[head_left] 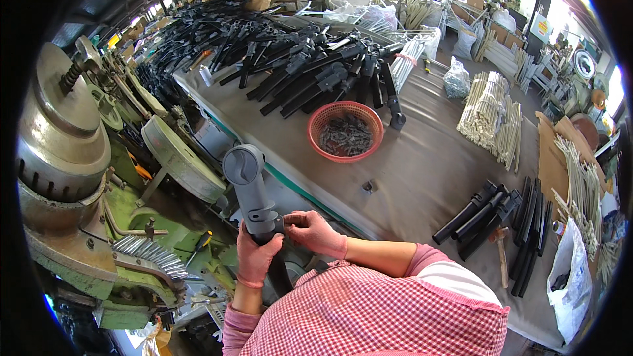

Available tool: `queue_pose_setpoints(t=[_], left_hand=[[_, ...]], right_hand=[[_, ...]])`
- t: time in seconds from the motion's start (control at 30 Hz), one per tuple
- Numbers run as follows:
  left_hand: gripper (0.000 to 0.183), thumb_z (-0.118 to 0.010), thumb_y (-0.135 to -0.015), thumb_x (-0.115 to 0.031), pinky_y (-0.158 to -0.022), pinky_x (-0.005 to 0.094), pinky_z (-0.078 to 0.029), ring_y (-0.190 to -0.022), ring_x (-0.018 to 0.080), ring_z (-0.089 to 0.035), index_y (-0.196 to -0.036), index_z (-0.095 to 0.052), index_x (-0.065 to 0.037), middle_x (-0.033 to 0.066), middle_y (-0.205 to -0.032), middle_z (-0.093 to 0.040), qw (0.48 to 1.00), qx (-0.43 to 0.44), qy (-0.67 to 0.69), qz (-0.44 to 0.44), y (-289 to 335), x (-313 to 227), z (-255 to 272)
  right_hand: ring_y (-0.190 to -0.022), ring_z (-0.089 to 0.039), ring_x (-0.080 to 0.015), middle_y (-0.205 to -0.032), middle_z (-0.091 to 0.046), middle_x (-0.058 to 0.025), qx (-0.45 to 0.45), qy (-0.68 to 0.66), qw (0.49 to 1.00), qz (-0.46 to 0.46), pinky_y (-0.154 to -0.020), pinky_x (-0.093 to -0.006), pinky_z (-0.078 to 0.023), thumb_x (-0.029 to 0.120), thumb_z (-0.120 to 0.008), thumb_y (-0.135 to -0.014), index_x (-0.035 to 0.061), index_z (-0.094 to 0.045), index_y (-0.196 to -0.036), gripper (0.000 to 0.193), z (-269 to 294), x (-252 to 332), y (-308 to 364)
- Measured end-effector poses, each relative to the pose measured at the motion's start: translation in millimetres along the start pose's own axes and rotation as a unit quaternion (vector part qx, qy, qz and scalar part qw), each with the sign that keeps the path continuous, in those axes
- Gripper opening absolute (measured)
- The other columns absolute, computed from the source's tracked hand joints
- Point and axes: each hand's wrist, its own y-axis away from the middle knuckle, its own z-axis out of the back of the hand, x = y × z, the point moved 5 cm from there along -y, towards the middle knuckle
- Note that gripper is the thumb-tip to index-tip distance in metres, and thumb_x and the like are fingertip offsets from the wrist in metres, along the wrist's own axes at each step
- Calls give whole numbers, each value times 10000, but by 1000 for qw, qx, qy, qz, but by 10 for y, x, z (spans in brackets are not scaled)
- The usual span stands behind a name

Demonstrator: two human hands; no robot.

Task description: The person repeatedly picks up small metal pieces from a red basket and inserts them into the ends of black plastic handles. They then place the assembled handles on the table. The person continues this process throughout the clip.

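Observation:
Upright in front of me stands a black tube (279,275) topped by a grey plastic fitting (252,191) with a round, cup-like end. My left hand (256,257), in a pink glove, is wrapped around the tube just below the fitting's collar. Beside the collar, the gloved fingers of my right hand (318,233) are pinched together against a small dark tab (279,224). Whether they hold a separate small piece is hidden. A red plastic basket (315,145) of small dark parts sits on the table beyond my hands.
Green machinery (188,161) crowds my left side. Black tubes with fittings (316,79) pile up on the table's far side (415,165). To the right lie short black tubes (478,217), a hammer (502,264), bundled pale rods (484,112) and a white sack (570,283).

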Motion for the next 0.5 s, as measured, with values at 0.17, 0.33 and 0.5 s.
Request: queue_pose_setpoints(t=[0.17,0.33,0.5], left_hand=[[523,-741,-730,22,-774,281,-545,-870,143,-631,-1208,-531,-15,61,-1036,-639,997,-5,73,19,29,19,42],[518,-725,-769,25,-799,291,-556,-891,160,-643,-1239,-510,-11,68,-1057,-639,992,3,121,17,-9,1,96],[493,-682,-817,56,-815,283,-554,-922,162,-645,-1270,-503,-21,73,-1077,-641,974,42,207,86,-36,32,94]], right_hand=[[-838,-568,-75,-947,-644,-3,67,-42,997,-13,-773,-252,-497,193,-636,-954,-18,-597,-1259,372,-79,15,67],[-867,-575,-76,-1001,-620,1,74,-114,991,-5,-756,-249,-495,192,-698,-933,-8,-579,-1214,365,-213,-32,77],[-859,-594,-94,-999,-622,-2,76,-228,971,10,-755,-269,-505,159,-717,-920,16,-590,-1189,330,-245,-89,41]])
